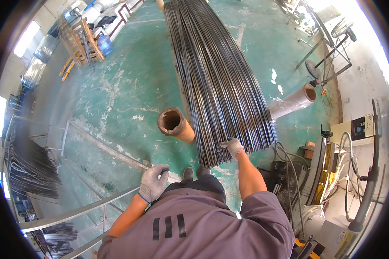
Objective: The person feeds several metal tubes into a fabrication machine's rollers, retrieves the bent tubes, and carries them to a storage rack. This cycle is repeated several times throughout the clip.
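A long bundle of thin grey metal rods (pixel 218 82) stretches away in front of me, its uneven near ends close to my legs. At these ends, my right hand (pixel 233 147), in a pale work glove, has its fingers curled around some rods; how many it grips is hidden. My left hand (pixel 154 182), gloved too, hangs beside my left hip. Its fingers are loosely bent, a gap shows between thumb and fingers, and nothing is visible in it. Left of the rod ends stands a brown cardboard tube (pixel 176 125), tilted against the bundle's side.
A plastic-wrapped tube (pixel 293 102) sticks out right of the bundle. A metal rail (pixel 86 216) crosses at lower left, near more stacked rods (pixel 32 166). Hoses and machinery (pixel 328 172) stand at right. A fan (pixel 342 28), a wooden rack (pixel 84 41) and a blue water bottle (pixel 104 45) are farther off.
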